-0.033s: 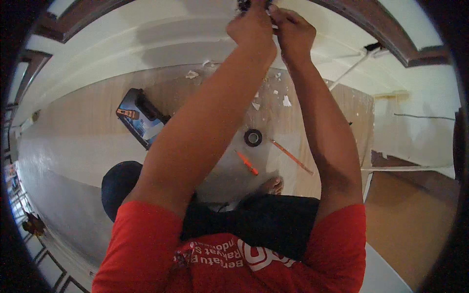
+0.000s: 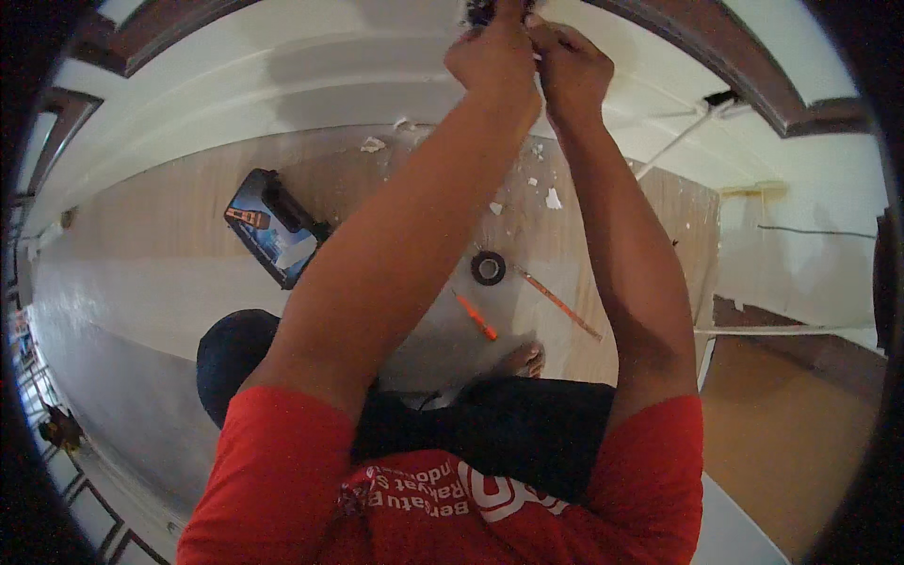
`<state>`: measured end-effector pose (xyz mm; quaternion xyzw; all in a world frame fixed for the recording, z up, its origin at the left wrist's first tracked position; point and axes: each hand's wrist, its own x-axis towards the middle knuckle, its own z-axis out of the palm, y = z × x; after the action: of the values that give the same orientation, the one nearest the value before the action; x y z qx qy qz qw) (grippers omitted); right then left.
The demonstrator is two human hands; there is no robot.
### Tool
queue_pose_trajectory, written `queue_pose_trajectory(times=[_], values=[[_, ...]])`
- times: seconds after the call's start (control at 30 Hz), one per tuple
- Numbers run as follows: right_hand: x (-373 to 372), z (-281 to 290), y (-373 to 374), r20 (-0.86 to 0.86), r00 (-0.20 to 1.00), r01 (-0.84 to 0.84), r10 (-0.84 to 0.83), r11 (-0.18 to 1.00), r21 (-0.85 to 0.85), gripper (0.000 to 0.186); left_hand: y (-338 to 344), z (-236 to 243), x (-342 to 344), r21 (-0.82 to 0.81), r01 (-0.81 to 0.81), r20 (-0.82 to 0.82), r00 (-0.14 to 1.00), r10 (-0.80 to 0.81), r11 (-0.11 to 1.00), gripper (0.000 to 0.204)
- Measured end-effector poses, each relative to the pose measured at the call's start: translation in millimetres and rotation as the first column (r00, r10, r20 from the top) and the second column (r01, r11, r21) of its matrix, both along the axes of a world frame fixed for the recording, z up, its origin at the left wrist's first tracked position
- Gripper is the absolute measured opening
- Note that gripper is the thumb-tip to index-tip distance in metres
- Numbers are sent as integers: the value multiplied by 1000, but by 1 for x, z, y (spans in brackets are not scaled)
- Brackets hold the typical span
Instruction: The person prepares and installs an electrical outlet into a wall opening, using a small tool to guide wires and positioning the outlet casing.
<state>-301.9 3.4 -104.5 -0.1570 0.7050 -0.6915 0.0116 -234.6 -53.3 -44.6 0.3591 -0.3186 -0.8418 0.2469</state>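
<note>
Both arms stretch far forward to the white wall, at the top edge of the view. My left hand (image 2: 494, 61) is closed at a dark hole or fitting (image 2: 480, 13) in the wall, which it mostly covers. Right beside it, my right hand (image 2: 573, 71) has its thumb and fingers pinched together, near a small white bit between the two hands. What either set of fingers grips is too small and too hidden to name.
On the wood-look floor lie a roll of black tape (image 2: 488, 268), an orange-handled screwdriver (image 2: 477, 317) and a thin orange stick-like tool (image 2: 560, 303). A dark tool case (image 2: 273, 226) sits left of my arm. White chips (image 2: 553, 199) litter the wall's foot. A brown board (image 2: 786, 405) is at right.
The view has tilted slightly, and both hands appear a little farther right and lower. Their grip at the wall looks the same.
</note>
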Motion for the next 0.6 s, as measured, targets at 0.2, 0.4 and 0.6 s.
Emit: queue_pose_trajectory(times=[0.2, 0.4, 0.6], values=[[5, 3, 6, -50, 994, 97, -97, 995, -13, 14, 8, 1, -13, 73, -241, -47, 968, 245, 968, 26], [15, 5, -8, 61, 990, 129, -130, 991, 22, 16, 0, -26, -26, -24, -299, -106, 950, 295, 954, 25], [9, 2, -5, 65, 994, 88, -85, 995, -43, 19, 1, -27, -33, 57, -302, -171, 936, 307, 952, 29]])
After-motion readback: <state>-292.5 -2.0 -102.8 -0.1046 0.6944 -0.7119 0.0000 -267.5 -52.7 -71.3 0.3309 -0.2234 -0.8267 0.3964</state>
